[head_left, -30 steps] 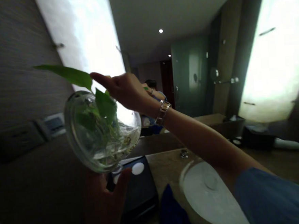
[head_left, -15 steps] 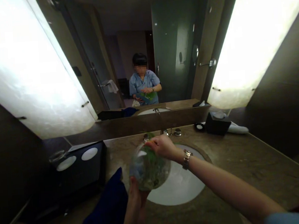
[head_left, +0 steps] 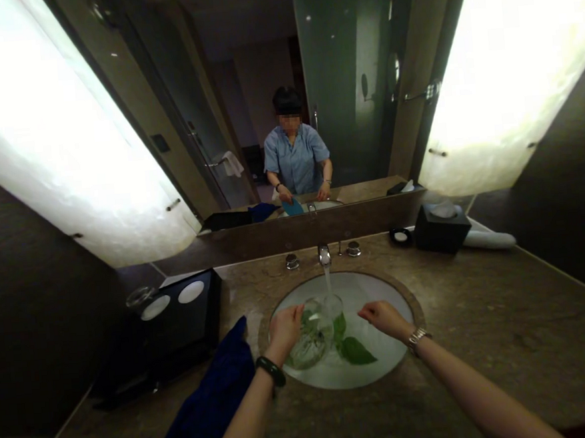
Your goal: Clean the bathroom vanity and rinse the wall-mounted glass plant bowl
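Note:
My left hand (head_left: 286, 329), a dark bangle on its wrist, grips the rim of a round clear glass vase (head_left: 307, 355). The vase is tilted inside the white oval sink (head_left: 387, 356), with pale roots or stems showing through the glass. Green leaves (head_left: 354, 351) hang out of its mouth over the basin. Water (head_left: 328, 283) runs from the chrome faucet (head_left: 323, 253) close to the vase's mouth. Over the right side of the sink, my right hand (head_left: 387, 319) has its fingers curled together, with nothing visible in them; a metal watch is on that wrist.
A dark blue cloth (head_left: 217, 391) lies left of the sink, beside a black tray (head_left: 180, 333) with white round items and a glass. Faucet knobs (head_left: 353, 249) flank the spout. At the back right stand a small black dish (head_left: 401, 237) and a tissue box (head_left: 441, 230).
The vase has gone down into the sink and tilted, its leaves now hanging out. My right hand has let go of the plant and moved right. Running water is now visible.

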The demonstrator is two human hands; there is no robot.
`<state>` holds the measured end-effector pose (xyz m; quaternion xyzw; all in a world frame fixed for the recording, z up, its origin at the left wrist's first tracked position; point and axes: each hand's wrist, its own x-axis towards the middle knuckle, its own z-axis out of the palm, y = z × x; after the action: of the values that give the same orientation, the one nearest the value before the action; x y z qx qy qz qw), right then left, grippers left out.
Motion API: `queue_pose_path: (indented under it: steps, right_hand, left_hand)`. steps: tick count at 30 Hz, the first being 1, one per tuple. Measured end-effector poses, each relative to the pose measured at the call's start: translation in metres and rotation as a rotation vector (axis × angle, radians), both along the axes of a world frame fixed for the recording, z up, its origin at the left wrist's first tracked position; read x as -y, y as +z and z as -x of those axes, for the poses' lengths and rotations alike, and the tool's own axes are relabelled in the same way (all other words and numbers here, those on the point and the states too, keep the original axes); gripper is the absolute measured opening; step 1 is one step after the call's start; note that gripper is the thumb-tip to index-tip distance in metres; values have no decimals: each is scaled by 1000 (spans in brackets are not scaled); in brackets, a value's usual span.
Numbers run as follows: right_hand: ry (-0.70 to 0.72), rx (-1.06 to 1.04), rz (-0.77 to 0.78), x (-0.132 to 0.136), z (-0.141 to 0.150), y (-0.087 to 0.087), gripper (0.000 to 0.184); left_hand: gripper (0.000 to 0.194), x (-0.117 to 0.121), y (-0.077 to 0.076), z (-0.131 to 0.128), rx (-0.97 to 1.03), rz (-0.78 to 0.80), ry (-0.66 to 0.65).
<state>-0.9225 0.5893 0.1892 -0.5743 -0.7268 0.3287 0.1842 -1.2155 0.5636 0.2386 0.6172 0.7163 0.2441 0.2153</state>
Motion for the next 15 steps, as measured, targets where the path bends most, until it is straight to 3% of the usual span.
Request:
queue_pose_path:
  steps: [4, 7, 9, 12, 15]
  right_hand:
    - [-81, 298, -86, 28, -82, -4, 42]
    - [-144, 502, -111, 48, -152, -16, 42]
    - [-182, 553, -183, 54, -181, -25, 48]
    - [-180, 407, -268, 45, -172, -33, 56]
    - [-25, 16, -139, 23, -101, -39, 61]
  left_hand:
    - [40, -17, 11, 29, 2, 17, 9]
    - [45, -25, 7, 56, 151, 20, 62]
    - [50, -25, 1, 68, 297, 34, 116]
    - [61, -19, -6, 70, 552, 70, 183]
    - [74, -15, -8, 55, 762, 104, 262]
